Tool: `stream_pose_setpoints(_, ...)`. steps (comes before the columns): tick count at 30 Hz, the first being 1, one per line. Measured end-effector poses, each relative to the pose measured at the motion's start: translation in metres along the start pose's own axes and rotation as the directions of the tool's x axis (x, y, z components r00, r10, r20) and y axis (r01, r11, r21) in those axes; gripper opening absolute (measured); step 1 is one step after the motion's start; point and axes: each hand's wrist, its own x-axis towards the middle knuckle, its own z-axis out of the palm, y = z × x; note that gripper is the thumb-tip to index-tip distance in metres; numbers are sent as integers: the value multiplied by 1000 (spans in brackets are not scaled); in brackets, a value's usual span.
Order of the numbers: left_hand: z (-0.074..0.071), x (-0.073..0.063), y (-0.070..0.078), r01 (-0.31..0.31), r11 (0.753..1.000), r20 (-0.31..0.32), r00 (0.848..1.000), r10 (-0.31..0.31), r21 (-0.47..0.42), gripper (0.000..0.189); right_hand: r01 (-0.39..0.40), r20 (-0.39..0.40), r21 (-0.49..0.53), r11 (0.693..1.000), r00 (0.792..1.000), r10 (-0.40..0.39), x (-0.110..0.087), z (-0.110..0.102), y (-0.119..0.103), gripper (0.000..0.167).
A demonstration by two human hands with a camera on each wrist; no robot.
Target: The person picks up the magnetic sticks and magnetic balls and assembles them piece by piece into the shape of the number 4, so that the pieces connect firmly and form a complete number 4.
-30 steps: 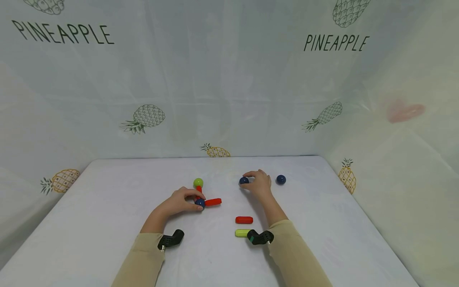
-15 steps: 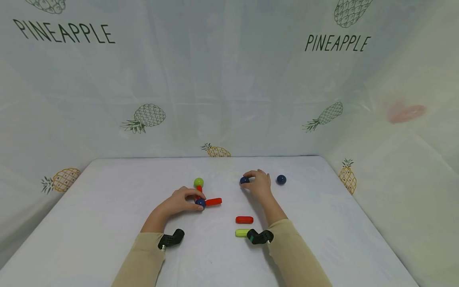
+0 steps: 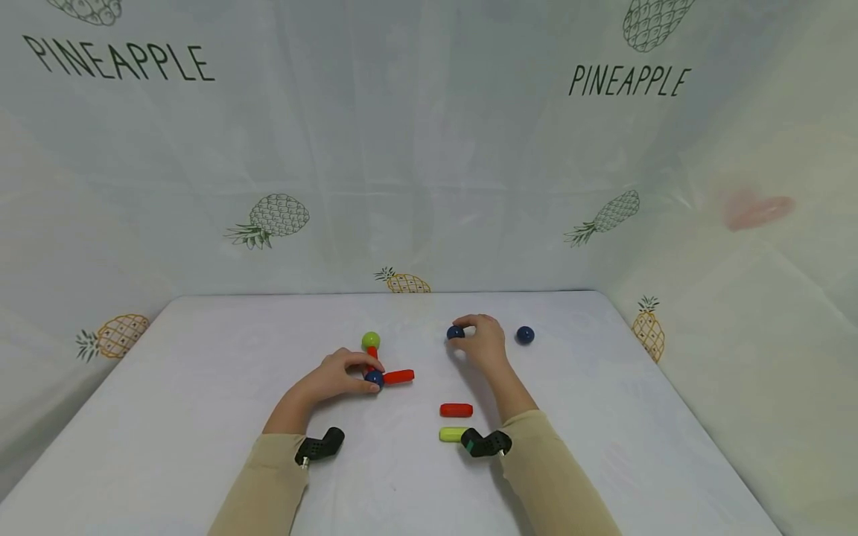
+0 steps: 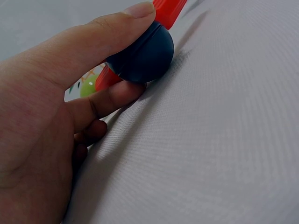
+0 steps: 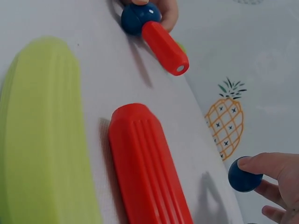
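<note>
My left hand [image 3: 339,374] pinches a dark blue ball [image 4: 148,56] between thumb and fingers. Joined to that ball are two red rods: one red rod [image 3: 399,377] points right, the other [image 3: 372,355] leads back to a lime green ball [image 3: 371,340]. In the right wrist view the right-hand rod shows a small pale spot on its free end. My right hand [image 3: 484,341], farther back on the table, holds a second dark blue ball [image 5: 245,174] by thumb and fingertips. A shadow falls on the cloth below it.
Another dark blue ball [image 3: 525,335] lies right of my right hand. Nearer me lie a loose red rod [image 3: 456,410] and a lime green piece [image 3: 452,435], partly hidden by the right wrist camera [image 3: 485,443]. A pineapple-print curtain [image 3: 429,149] hangs behind the white table [image 3: 167,417].
My right hand has risen or shifted back very slightly with its blue ball. The left hand and the joined pieces look unmoved.
</note>
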Motion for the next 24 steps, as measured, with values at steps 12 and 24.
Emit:
stream_pose_setpoints(12,-1,-2,2,14,1000,0,1000,-14,-22,27,-5,59,137,991,998,-3,-16,-7,-16,32)
stream_pose_setpoints(24,0,-3,-1,-19,1000,-9,1000,19,9,27,25,156,227,973,986,-62,-37,-5,-23,31)
